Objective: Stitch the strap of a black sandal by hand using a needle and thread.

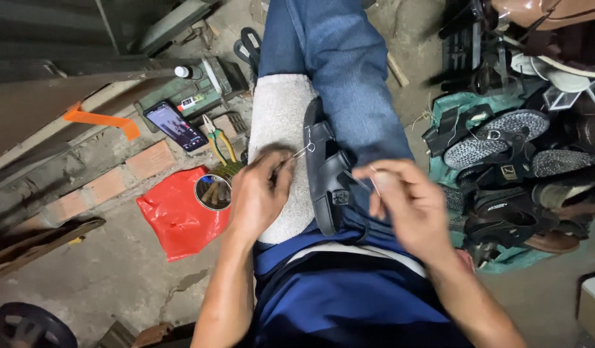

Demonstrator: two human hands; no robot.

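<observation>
A black sandal [326, 177] lies on its side across my lap, on a pale grey cloth [279, 116] over my jeans. My left hand [259, 196] pinches a thin metal hooked tool [302, 151] whose tip touches the sandal's upper edge. My right hand [407, 200] is just right of the sandal, fingers closed on a thin pale thread [373, 179] that runs toward the sandal's strap.
A phone [176, 125] and yellow-handled pliers [217, 138] lie on bricks at left. A round tin of tools [212, 191] sits on a red plastic bag [175, 216]. A heap of dark sandals and shoes [510, 161] fills the right side. A wheel [33, 325] is bottom left.
</observation>
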